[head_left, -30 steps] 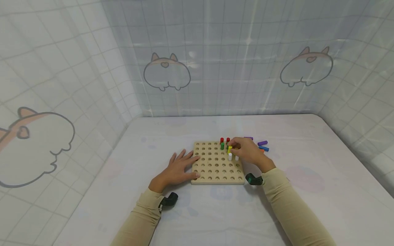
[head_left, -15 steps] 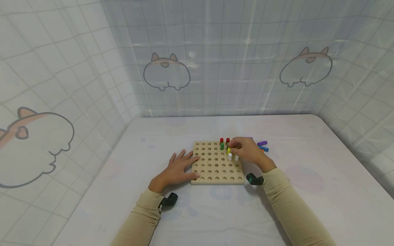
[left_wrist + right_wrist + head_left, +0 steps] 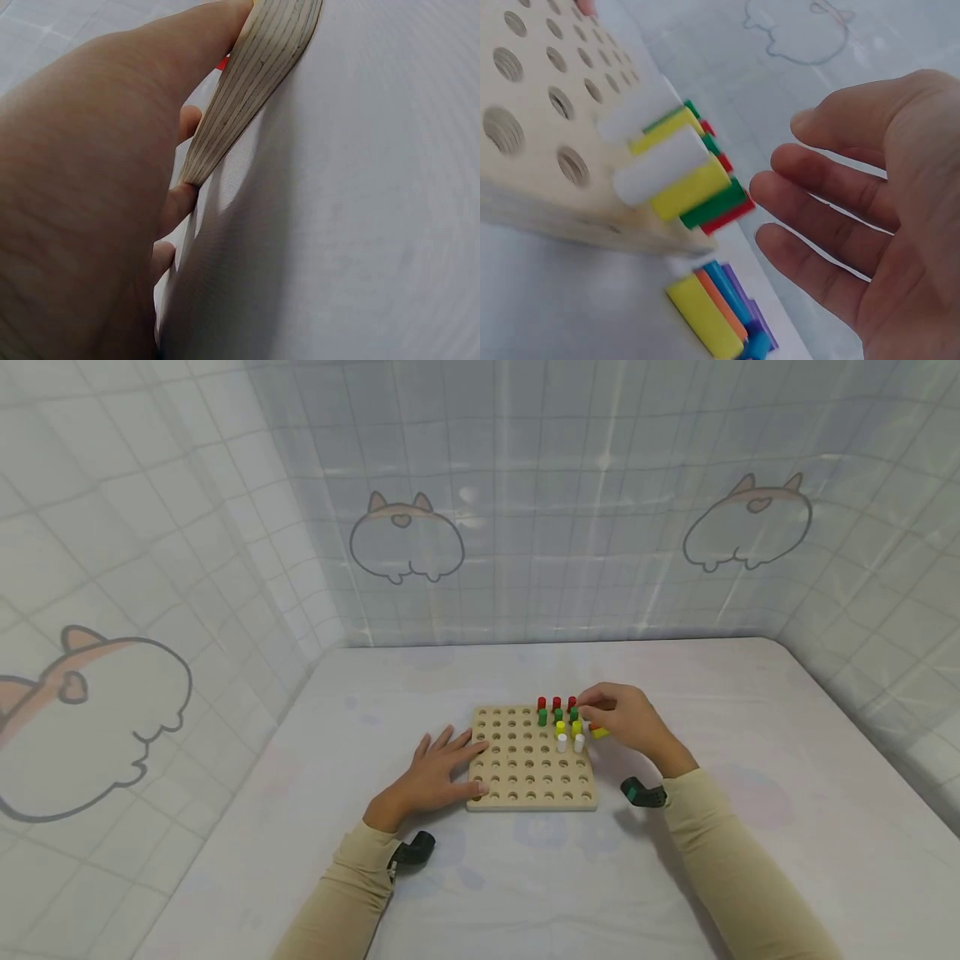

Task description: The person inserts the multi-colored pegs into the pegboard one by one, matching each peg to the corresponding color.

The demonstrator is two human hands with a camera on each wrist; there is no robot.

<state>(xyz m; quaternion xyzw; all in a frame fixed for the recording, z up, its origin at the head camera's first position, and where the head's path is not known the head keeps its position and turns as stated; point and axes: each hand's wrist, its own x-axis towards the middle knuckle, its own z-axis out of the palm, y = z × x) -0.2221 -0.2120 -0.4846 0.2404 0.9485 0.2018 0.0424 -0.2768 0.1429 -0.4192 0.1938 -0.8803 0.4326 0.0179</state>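
A wooden pegboard (image 3: 512, 777) with rows of round holes lies on the table. Red pegs (image 3: 557, 702), green pegs (image 3: 558, 716), yellow pegs (image 3: 560, 727) and white pegs (image 3: 562, 743) stand in its far right part. My left hand (image 3: 431, 774) rests with spread fingers on the board's left edge; the left wrist view shows its fingers against the layered side (image 3: 255, 82). My right hand (image 3: 885, 187) hovers just right of the standing pegs, its fingers loosely bent and apart, holding nothing. A loose yellow peg (image 3: 705, 319) lies on the table below it.
Beside the yellow one lie a loose orange peg (image 3: 721, 304), blue pegs (image 3: 727, 292) and purple pegs (image 3: 739, 289), partly hidden by the right hand in the head view. A tiled-pattern curtain (image 3: 562, 568) closes off the table's back and sides.
My right hand has let go of the yellow peg, now standing in the board beside another yellow one, and has moved right, off the pegs. The left hand stays put.
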